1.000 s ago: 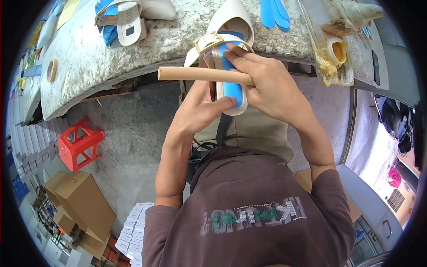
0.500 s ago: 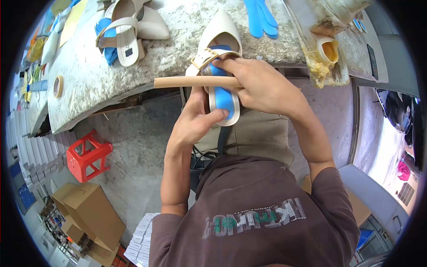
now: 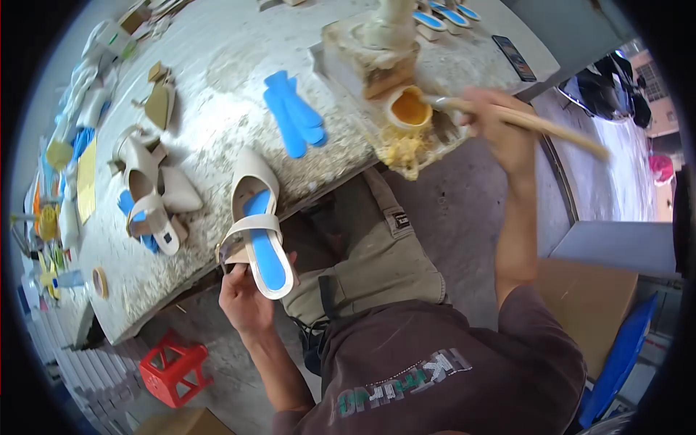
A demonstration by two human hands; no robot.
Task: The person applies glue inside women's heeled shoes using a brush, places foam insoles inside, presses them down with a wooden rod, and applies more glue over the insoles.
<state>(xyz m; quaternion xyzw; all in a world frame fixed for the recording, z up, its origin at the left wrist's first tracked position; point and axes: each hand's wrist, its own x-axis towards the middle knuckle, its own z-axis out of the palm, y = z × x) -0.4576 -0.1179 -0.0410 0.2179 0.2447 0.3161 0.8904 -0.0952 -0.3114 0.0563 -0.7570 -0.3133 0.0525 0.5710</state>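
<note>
My left hand [image 3: 248, 301] grips a cream pointed shoe [image 3: 253, 168] from below, near its heel. A blue insole [image 3: 267, 259] lies inside the shoe, under the strap. At the right, my right hand [image 3: 504, 127] is closed on a wooden-handled brush [image 3: 544, 123], slightly blurred. The brush's head end is at the opening of a glue pot [image 3: 423, 116] that holds amber glue. Several blue insoles [image 3: 291, 109] lie stacked on the worktable between the shoe and the pot.
The worn worktable [image 3: 217, 72] carries other cream shoes [image 3: 156, 177], a tape roll [image 3: 100, 283], a phone [image 3: 514, 58] and finished-looking blue-lined shoes [image 3: 449, 13]. A red stool [image 3: 172, 368] stands on the floor at the lower left. A cardboard box [image 3: 587, 304] is at the right.
The view has turned toward the right. My right hand has left the shoe and moved right with the brush to the glue pot. My left hand still holds the shoe.
</note>
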